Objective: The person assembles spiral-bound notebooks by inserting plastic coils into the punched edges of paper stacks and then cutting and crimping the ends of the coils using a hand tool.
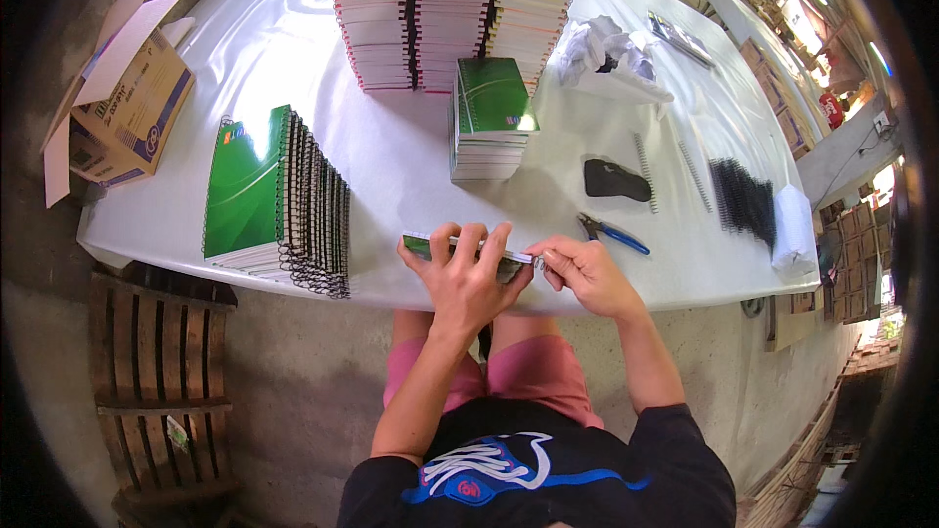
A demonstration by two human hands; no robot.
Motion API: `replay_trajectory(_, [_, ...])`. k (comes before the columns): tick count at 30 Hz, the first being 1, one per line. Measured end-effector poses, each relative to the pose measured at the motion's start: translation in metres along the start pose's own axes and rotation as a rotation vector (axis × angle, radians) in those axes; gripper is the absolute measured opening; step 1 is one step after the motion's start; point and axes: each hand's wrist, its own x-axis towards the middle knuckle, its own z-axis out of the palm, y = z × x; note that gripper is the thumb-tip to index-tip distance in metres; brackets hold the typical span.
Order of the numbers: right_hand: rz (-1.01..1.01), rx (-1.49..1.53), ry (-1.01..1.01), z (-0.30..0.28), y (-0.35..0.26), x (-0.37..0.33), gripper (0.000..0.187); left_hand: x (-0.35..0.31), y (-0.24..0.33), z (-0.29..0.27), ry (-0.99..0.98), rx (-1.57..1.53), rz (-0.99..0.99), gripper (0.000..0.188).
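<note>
My left hand (465,279) grips a thin green-covered notebook (417,246) near the table's front edge, fingers over its top and thumb beneath. At the notebook's right end, my right hand (587,279) is closed in a pinch on what looks like the tip of a binding coil (538,262). The rest of that coil is hidden by the hands and pages. Just beyond the right hand lie blue-handled cutting pliers (616,233). Farther back are a flat black pad (614,179) and two loose coils, one grey coil (646,171) beside the pad and another coil (695,176) to its right.
Coil-bound green notebooks (245,198) are stacked at left, near an open carton (147,103). Ahead stand a smaller green-covered stack (494,98) and tall notebook stacks (450,24). Black coils (743,200), a white roll (794,235) and crumpled plastic (606,54) lie right. A slatted wooden chair (161,381) stands lower left.
</note>
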Motion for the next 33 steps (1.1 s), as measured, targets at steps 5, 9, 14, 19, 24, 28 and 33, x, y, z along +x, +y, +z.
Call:
replay_trajectory(5, [-0.080, -0.122, 0.069, 0.003, -0.014, 0.000, 0.022, 0.000, 0.000, 0.002, -0.040, 0.055, 0.019, 0.048])
replay_trajectory(9, [-0.365, -0.263, 0.154, -0.002, -0.004, -0.002, 0.022, 0.003, 0.000, -0.003, -0.069, 0.069, 0.032, 0.050])
replay_trajectory(14, [-0.224, -0.236, 0.046, -0.011, 0.001, 0.007, 0.024, 0.007, 0.004, -0.008, -0.125, 0.069, 0.003, 0.048])
replay_trajectory(19, [-0.020, -0.055, 0.114, -0.006, -0.017, 0.004, 0.022, 0.002, -0.006, -0.008, -0.077, -0.069, -0.042, 0.044])
replay_trajectory(24, [-0.449, -0.313, 0.216, -0.004, 0.010, -0.003, 0.027, -0.003, -0.007, -0.009, -0.031, -0.032, 0.034, 0.046])
replay_trajectory(28, [-0.115, -0.226, 0.021, -0.020, 0.009, 0.003, 0.022, 0.004, -0.005, -0.013, -0.062, -0.074, 0.023, 0.046])
replay_trajectory(33, [-0.162, -0.983, 0.633, -0.078, 0.042, 0.023, 0.039, 0.008, -0.013, -0.019, -0.081, -0.202, 0.057, 0.049])
